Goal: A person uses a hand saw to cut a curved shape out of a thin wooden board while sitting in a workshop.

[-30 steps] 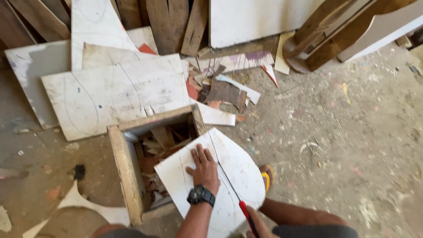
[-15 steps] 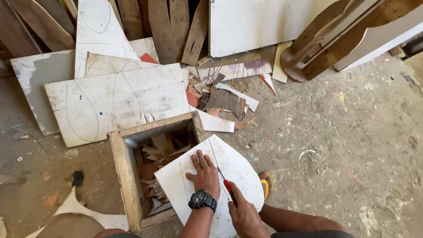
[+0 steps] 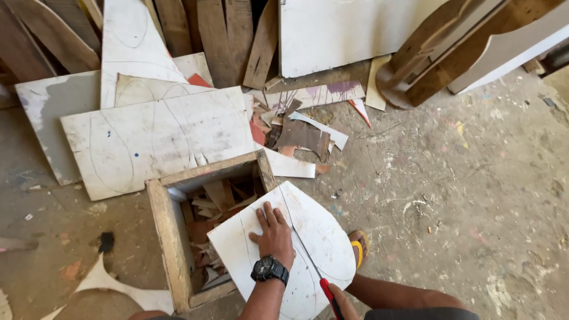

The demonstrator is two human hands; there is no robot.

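Observation:
My left hand (image 3: 274,232), with a black watch on its wrist, presses flat on a white curved panel (image 3: 323,237) that rests across the corner of a wooden box (image 3: 170,228). My right hand (image 3: 342,301), at the bottom edge, grips the red handle of a thin saw (image 3: 309,256). Its blade lies along a line on the panel just right of my left hand. The box holds wood scraps (image 3: 216,204).
A large white board with drawn curves (image 3: 154,139) lies behind the box. Offcuts and scraps (image 3: 302,133) litter the dusty floor. Planks and a white sheet (image 3: 344,32) lean at the back, with curved wooden pieces (image 3: 450,53) at the upper right. My sandalled foot (image 3: 360,249) is beside the panel.
My right hand with the saw has come up from the bottom edge and set the blade on the panel. The view has shifted a little; my left hand stays pressed on the panel.

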